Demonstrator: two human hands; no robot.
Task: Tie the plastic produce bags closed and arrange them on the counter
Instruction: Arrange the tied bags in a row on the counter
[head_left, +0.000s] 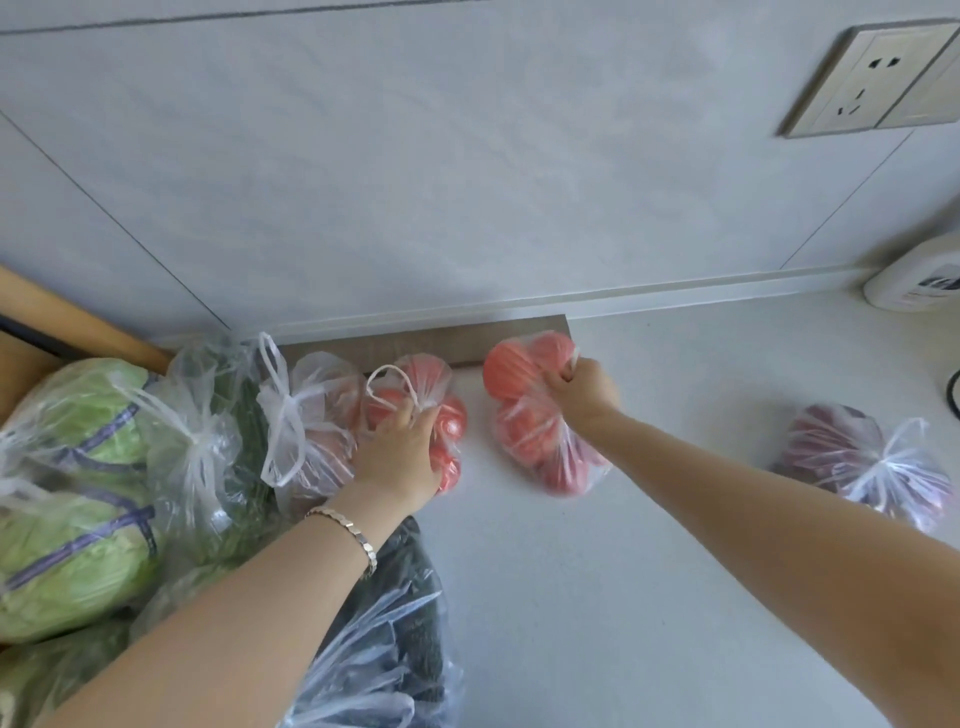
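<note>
Hands both reached fwd. Left hand (402, 457) gripped knotted clear plastic bag of red tomatoes (447, 410); right hand (584, 391) clenched twisted neck of second clear tomato bag (535, 436), just right of the first, on white counter (597, 571).

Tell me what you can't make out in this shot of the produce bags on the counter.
- Head view: the knot of the tomato bag is covered by the left hand.
- The right hand covers the neck of the second tomato bag.
- The dark bag is cut off by the bottom edge.
- Contents of the reddish-purple bag are blurred by plastic.
</note>
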